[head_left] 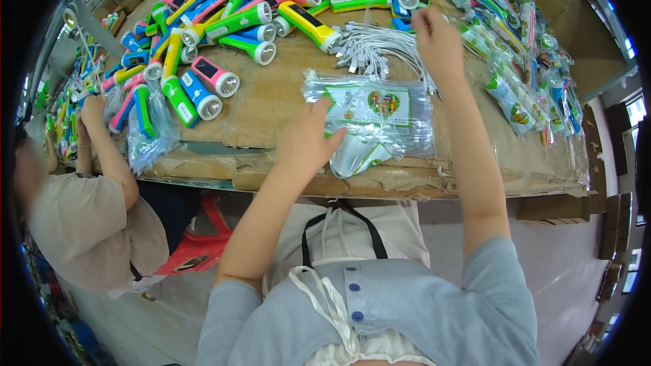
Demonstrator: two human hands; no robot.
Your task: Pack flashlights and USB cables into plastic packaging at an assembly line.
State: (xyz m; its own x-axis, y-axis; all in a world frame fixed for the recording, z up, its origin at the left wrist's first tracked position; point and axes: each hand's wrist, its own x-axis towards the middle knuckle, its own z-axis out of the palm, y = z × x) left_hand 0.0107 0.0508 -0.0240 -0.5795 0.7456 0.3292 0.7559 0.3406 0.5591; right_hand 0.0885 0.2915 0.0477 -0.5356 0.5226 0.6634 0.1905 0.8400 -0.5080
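While the left hand (306, 141) is pressed flat on the stack of clear bags (380, 116) at the table's (285, 91) near edge, a white cable (369, 47) is being pinched by the right hand (437, 44) — picking looks underway — so bagging seems needed next.
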